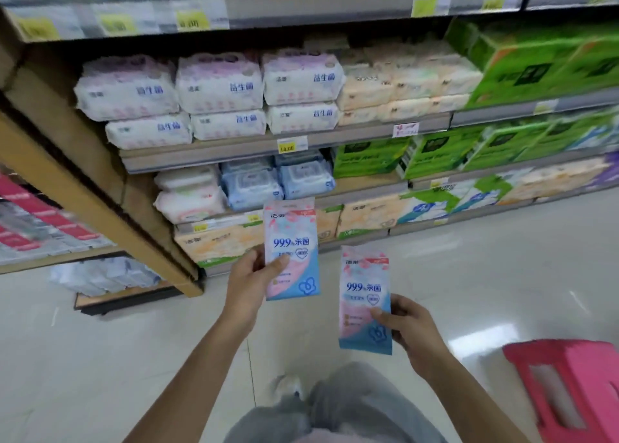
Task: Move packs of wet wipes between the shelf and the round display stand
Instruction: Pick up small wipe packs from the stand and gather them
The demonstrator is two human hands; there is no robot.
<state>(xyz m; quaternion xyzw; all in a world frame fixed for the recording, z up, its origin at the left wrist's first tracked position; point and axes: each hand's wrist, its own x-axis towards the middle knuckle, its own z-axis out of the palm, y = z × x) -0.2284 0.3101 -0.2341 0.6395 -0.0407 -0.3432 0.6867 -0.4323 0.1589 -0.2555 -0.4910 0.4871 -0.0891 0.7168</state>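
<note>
I hold two flat pink-and-blue packs of wet wipes upright in front of the shelf (301, 142). My left hand (249, 278) grips one wipes pack (291, 238) by its lower left edge, thumb across the front. My right hand (407, 325) pinches the second wipes pack (363, 292) at its lower right corner, a little lower and to the right. Both packs hang in the air above the floor, short of the shelf's lower tiers. The round display stand is not in view.
The shelf carries stacked white tissue bundles (217, 87), blue wipe packs (278, 181) and green boxes (536, 60). A pink plastic stool (569, 385) stands at the lower right. Another shelf unit (43, 221) is at the left. My leg and shoe (291, 389) are below.
</note>
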